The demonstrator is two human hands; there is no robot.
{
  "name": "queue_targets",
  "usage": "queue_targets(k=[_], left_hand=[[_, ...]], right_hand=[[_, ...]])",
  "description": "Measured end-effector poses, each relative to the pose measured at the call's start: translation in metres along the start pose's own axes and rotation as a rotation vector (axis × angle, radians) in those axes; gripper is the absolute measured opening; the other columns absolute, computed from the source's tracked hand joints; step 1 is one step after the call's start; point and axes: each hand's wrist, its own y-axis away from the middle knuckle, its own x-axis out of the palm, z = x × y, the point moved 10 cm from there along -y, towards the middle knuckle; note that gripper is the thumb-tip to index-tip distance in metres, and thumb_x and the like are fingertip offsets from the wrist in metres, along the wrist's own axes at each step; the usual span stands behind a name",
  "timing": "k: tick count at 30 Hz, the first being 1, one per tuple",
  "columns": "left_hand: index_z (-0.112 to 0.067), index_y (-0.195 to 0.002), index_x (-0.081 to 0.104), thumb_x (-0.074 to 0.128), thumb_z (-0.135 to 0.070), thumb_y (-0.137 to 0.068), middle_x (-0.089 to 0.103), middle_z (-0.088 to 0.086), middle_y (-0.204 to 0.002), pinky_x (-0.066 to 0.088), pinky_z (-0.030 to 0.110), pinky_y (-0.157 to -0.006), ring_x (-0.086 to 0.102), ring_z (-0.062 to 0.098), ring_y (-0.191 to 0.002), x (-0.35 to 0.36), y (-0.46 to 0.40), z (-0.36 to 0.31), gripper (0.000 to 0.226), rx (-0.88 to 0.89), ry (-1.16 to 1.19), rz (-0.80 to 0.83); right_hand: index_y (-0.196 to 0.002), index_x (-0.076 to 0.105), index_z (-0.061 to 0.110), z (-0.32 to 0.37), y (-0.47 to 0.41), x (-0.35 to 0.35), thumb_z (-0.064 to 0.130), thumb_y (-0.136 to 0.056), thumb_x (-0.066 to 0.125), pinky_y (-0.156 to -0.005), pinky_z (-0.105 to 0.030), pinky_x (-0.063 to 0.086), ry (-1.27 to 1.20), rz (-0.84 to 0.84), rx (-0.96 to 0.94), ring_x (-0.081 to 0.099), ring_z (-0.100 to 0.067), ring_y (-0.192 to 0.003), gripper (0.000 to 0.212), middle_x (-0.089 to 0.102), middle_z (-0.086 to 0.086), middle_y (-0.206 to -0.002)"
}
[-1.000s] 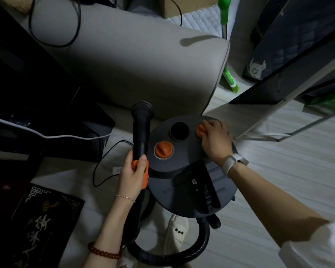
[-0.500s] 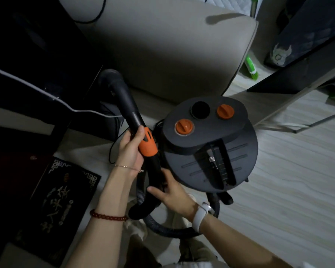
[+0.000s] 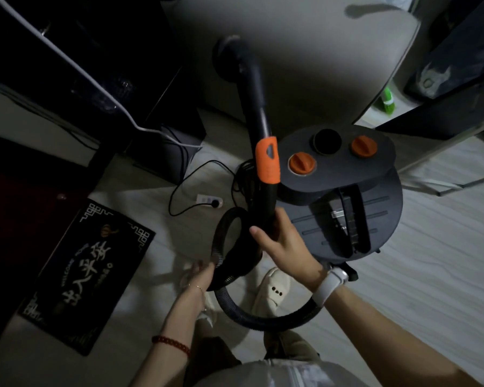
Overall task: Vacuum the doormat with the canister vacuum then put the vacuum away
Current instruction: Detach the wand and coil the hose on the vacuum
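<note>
A: Right hand (image 3: 287, 244)?
B: Curled round the wand (image 3: 263, 196) just below its orange collar (image 3: 268, 160), thumb across the front. White watch (image 3: 331, 284) on that wrist.
A: Left hand (image 3: 200, 277)?
B: Lower and to the left of the right one, at the hose (image 3: 263, 319) where it loops. Fingers touch the ribbed coil; blurred, so grip cannot be told. Thin bracelet at the wrist, red bead band (image 3: 171, 343) further up the forearm.
A: Wand attitude?
B: Tilted, open end (image 3: 229, 61) up and away from both hands, over the grey cushion (image 3: 319, 51).
A: Canister (image 3: 347, 191)?
B: On the floor just right of the right hand. Dark lid, two orange knobs (image 3: 302, 162), one round port (image 3: 327, 141) between them, handle towards the wearer.
A: Doormat (image 3: 87, 275)?
B: Left of the left hand, flat, black with white characters, apart from the hose.
A: Other items?
B: A pale slipper (image 3: 273, 291) inside the hose loop beneath the right wrist. White power strip (image 3: 210, 201) with a black cord beyond the left hand
</note>
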Motion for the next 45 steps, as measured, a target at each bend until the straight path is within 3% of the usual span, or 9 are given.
queue_targets(k=[4, 7, 13, 20, 25, 29, 33, 37, 45], left_hand=[[-0.006, -0.089, 0.062, 0.053, -0.03, -0.09, 0.068, 0.013, -0.098, 0.053, 0.035, -0.065, 0.057, 0.027, -0.082, 0.011, -0.005, 0.021, 0.026, -0.244, 0.575, 0.129], [-0.002, -0.093, 0.058, 0.045, -0.023, -0.094, 0.057, 0.014, -0.115, 0.043, 0.033, -0.088, 0.051, 0.027, -0.075, 0.007, 0.006, 0.008, 0.024, -0.258, 0.793, 0.098], [-0.005, -0.075, 0.054, 0.055, -0.018, -0.088, 0.058, 0.013, -0.083, 0.054, 0.028, -0.048, 0.056, 0.022, -0.074, -0.01, 0.035, -0.026, 0.018, -0.117, 0.716, 0.114], [-0.012, -0.069, 0.057, 0.056, -0.015, -0.08, 0.053, 0.003, -0.071, 0.049, 0.031, -0.069, 0.06, 0.011, -0.06, -0.021, 0.054, -0.036, 0.012, 0.173, 0.778, 0.266], [-0.004, -0.11, 0.05, 0.082, -0.018, -0.055, 0.06, 0.005, -0.067, 0.055, 0.029, -0.059, 0.063, 0.015, -0.059, -0.043, 0.081, -0.06, 0.065, 0.366, 0.77, 0.265], [-0.024, -0.127, 0.039, 0.052, 0.007, -0.083, 0.058, 0.005, -0.074, 0.056, 0.032, -0.057, 0.061, 0.013, -0.056, -0.07, 0.116, -0.085, 0.056, 0.601, 0.755, 0.138], [-0.03, -0.124, 0.039, 0.05, 0.01, -0.084, 0.057, 0.004, -0.075, 0.056, 0.035, -0.063, 0.058, 0.013, -0.058, -0.093, 0.136, -0.08, 0.057, 0.711, 0.676, 0.044], [-0.031, -0.125, 0.036, 0.05, 0.01, -0.085, 0.06, -0.002, -0.072, 0.057, 0.029, -0.058, 0.058, 0.009, -0.054, -0.119, 0.145, -0.051, 0.06, 0.723, 0.684, -0.143], [-0.02, -0.137, 0.029, 0.054, 0.007, -0.085, 0.055, 0.005, -0.083, 0.056, 0.032, -0.065, 0.058, 0.009, -0.058, -0.146, 0.172, -0.072, 0.063, 0.854, 0.681, -0.157]], right_hand=[[-0.103, 0.045, 0.022, 0.023, -0.002, -0.003, 0.028, -0.085, 0.059, -0.074, -0.027, 0.046, -0.033, -0.069, -0.06, 0.054, -0.004, -0.082, 0.023, 0.053, 0.011, -0.087], [-0.092, 0.045, 0.026, 0.03, 0.003, -0.015, 0.027, -0.082, 0.056, -0.067, -0.019, 0.044, -0.126, -0.171, -0.08, 0.051, 0.0, -0.074, 0.015, 0.051, 0.005, -0.081], [-0.084, 0.048, 0.02, 0.028, 0.018, -0.045, 0.012, -0.09, 0.055, -0.064, -0.014, 0.043, -0.3, -0.404, -0.032, 0.05, 0.0, -0.069, 0.012, 0.049, 0.002, -0.076], [-0.092, 0.051, 0.019, 0.015, 0.047, -0.046, 0.016, -0.083, 0.058, -0.069, -0.019, 0.051, -0.314, -0.367, 0.037, 0.058, -0.002, -0.075, 0.012, 0.056, 0.0, -0.083], [-0.116, 0.05, 0.018, 0.017, 0.06, -0.056, 0.009, -0.086, 0.059, -0.078, -0.029, 0.053, -0.249, -0.305, 0.065, 0.062, -0.016, -0.093, 0.032, 0.062, -0.005, -0.1], [-0.128, 0.044, 0.009, 0.019, 0.067, -0.061, 0.032, -0.076, 0.06, -0.081, -0.035, 0.055, -0.317, -0.322, 0.105, 0.064, -0.016, -0.096, 0.059, 0.064, -0.003, -0.104], [-0.116, 0.046, 0.007, 0.015, 0.052, -0.053, 0.025, -0.086, 0.057, -0.072, -0.031, 0.057, -0.472, -0.338, 0.197, 0.061, -0.019, -0.088, 0.037, 0.056, -0.002, -0.09], [-0.101, 0.048, 0.011, 0.014, 0.029, -0.034, 0.024, -0.087, 0.06, -0.084, -0.043, 0.051, -0.385, -0.276, 0.234, 0.06, -0.025, -0.09, 0.023, 0.056, -0.005, -0.088], [-0.084, 0.054, 0.012, 0.021, 0.034, -0.022, 0.017, -0.091, 0.053, -0.076, -0.037, 0.051, -0.307, -0.298, 0.224, 0.058, -0.022, -0.081, 0.01, 0.057, -0.003, -0.077]])
